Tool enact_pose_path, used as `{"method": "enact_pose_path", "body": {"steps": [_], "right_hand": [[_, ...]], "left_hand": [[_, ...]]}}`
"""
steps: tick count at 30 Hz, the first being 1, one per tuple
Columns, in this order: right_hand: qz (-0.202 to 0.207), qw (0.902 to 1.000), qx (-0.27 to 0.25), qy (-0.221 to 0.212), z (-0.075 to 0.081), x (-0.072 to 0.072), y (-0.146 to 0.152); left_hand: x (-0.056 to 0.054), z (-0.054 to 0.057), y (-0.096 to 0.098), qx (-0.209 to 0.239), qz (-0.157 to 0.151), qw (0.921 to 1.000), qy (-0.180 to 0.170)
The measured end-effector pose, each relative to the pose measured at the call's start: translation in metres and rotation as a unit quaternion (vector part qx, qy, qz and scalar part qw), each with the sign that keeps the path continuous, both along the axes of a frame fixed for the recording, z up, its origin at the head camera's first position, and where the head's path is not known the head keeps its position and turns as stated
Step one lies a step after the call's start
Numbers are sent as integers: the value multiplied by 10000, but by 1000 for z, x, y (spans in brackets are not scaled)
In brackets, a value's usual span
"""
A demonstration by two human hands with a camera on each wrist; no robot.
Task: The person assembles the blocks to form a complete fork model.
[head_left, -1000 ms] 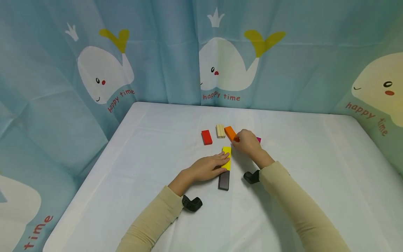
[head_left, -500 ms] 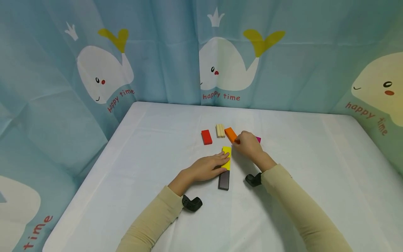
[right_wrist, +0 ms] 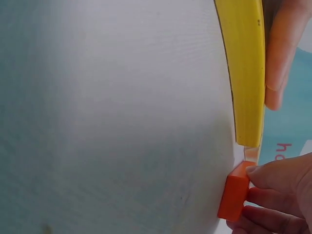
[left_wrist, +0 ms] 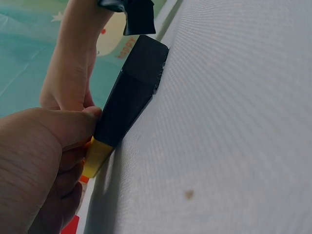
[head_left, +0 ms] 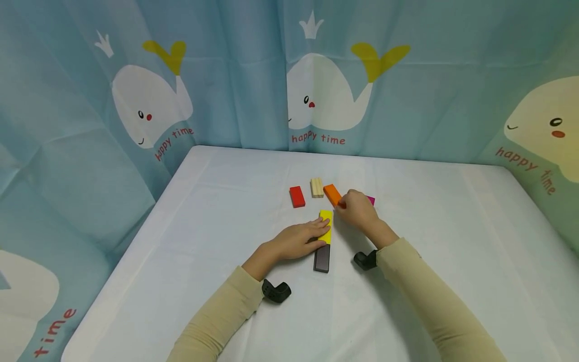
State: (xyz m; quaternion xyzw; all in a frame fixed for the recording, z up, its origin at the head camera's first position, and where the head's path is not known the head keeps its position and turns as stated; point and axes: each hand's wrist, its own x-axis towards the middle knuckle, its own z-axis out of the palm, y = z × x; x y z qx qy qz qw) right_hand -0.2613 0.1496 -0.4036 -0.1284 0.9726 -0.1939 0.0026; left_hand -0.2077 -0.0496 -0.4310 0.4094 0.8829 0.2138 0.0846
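Observation:
My left hand (head_left: 291, 242) lies across a yellow block (head_left: 325, 216), its fingers flat on the top. A dark grey block (head_left: 322, 259) sits end to end with the yellow one, on the near side. In the left wrist view my thumb touches the dark block (left_wrist: 127, 92) close to that joint. Beyond and to the right, my right hand (head_left: 357, 208) pinches the near end of an orange block (head_left: 332, 194), which lies slanted on the table. The right wrist view has the thumb on the orange block (right_wrist: 234, 195), just past the far end of the yellow block (right_wrist: 247, 73).
A red block (head_left: 297, 196) and a ridged pale wooden block (head_left: 316, 187) lie left of the orange one. The end of a magenta block (head_left: 371, 200) shows behind my right hand. A white cloth covers the table (head_left: 226, 201); a whale-print curtain (head_left: 253, 75) hangs behind.
My right hand has shifted slightly toward me and to the right, and the orange block has slid with it. The left hand and the yellow and dark blocks have stayed in place.

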Motion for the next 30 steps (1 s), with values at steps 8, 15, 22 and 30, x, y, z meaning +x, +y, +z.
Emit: {"method": "enact_pose_path", "body": {"steps": [8,15,22,30], "right_hand": [[85,9999,27,82,0,4,1],[212,9996,89,157,-1,10,4],[283,9992,119,258,-1,11,4],[388,9987,155,281,3,16,5]], "left_hand": [[-1,-1,-1,3,-24,10000,-5],[0,-1,0,30,-61,10000,-40],[0,0,0,24,-17,10000,-46],[0,0,-1,65,-18,10000,-60]]}}
